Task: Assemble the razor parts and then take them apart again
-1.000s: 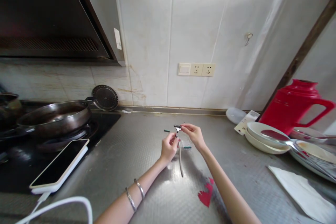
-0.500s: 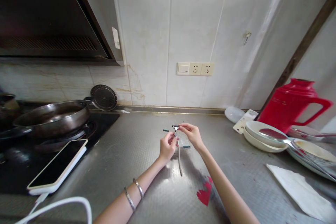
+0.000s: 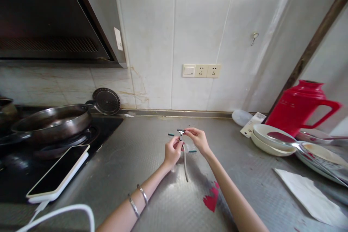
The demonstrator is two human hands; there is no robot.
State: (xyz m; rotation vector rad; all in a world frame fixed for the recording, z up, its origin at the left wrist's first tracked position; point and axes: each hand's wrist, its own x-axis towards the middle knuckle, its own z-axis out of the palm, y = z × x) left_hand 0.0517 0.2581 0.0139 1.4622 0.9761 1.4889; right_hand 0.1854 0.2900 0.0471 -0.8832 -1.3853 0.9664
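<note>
Near the middle of the metal counter, my left hand (image 3: pixel 172 152) pinches the lower part of a small razor-like piece (image 3: pixel 181 132) with a dark crosswise head and a pale neck. My right hand (image 3: pixel 198 139) has its fingertips closed on the right end of that dark head. A grey, slightly curved rod (image 3: pixel 185 165) extends down from beside my left fingertips; whether it joins the piece is hidden. One small dark green strip (image 3: pixel 171 135) lies left of my hands, and another green strip (image 3: pixel 192 151) lies below my right hand.
A pan (image 3: pixel 54 121) sits on the black stove at left, beside a white-edged phone (image 3: pixel 58 174) with a white cable. At right are stacked bowls (image 3: pixel 272 145), a red jug (image 3: pixel 297 108) and a white paper (image 3: pixel 310 195). A red patch (image 3: pixel 210 201) marks the front counter.
The whole view has shifted slightly. Both hands keep their hold on the small piece, with hardly any other movement.
</note>
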